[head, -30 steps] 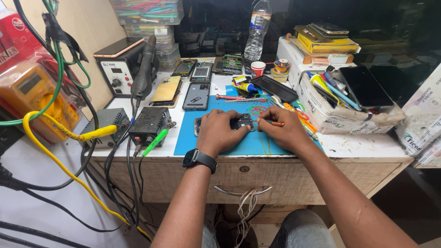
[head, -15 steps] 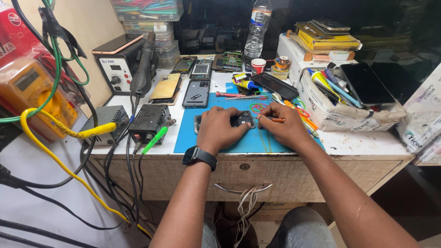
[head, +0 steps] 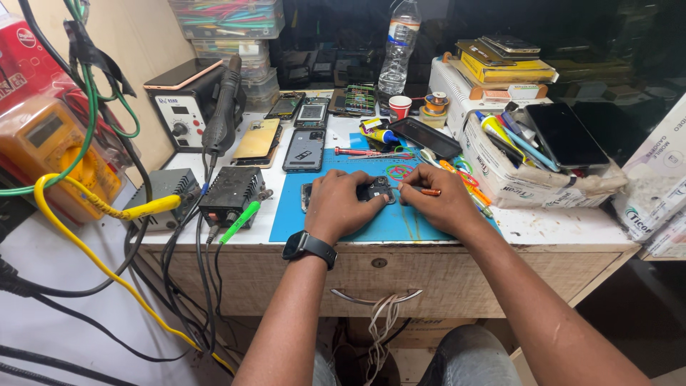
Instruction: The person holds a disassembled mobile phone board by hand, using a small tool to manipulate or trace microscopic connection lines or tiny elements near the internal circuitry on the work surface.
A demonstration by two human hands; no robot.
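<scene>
A small dark phone part (head: 374,190) lies on the blue work mat (head: 386,221) near the front of the bench. My left hand (head: 338,202), with a black watch on its wrist, presses down on the part's left side. A thin orange-handled tool (head: 426,191) is pinched in my right hand (head: 437,201), its tip pointing left at the part. Both forearms reach in from the bottom of the view.
A hot-air station (head: 187,107) and small black power boxes (head: 231,193) with yellow and green cables stand left. Opened phones (head: 305,149) lie behind the mat. A water bottle (head: 397,46), a red cup (head: 399,107) and a cluttered white box (head: 532,179) sit behind and right.
Both hands have stayed on the phone part with only slight finger shifts. The view has drifted a little.
</scene>
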